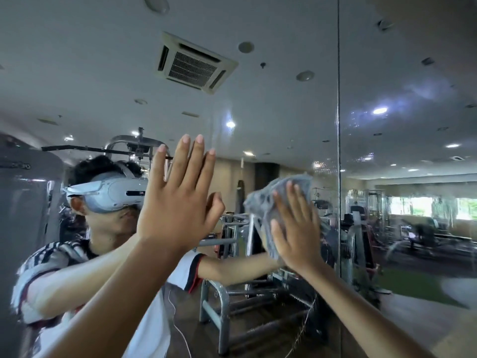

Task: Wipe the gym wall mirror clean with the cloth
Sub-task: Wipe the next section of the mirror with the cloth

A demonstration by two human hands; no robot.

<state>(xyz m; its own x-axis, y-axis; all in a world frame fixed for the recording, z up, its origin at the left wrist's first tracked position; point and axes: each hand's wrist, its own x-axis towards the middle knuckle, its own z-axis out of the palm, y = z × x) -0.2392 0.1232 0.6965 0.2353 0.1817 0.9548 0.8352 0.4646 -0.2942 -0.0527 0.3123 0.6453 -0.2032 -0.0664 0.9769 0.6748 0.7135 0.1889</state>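
Ceiling vent (195, 63): square, slatted, upper centre.
Gym frame (222, 306): grey metal, lower centre.
Windows (413, 206): bright, greenery beyond, far right.

White headset (111, 195), white shirt (152, 332), black-and-white striped sleeves (51, 257), red-and-black cuff (194, 272), thin white cable (178, 329)

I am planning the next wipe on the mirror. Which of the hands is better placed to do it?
The right hand: its straight fingers press the grey cloth against the mirror. The left hand is raised flat and has no cloth.
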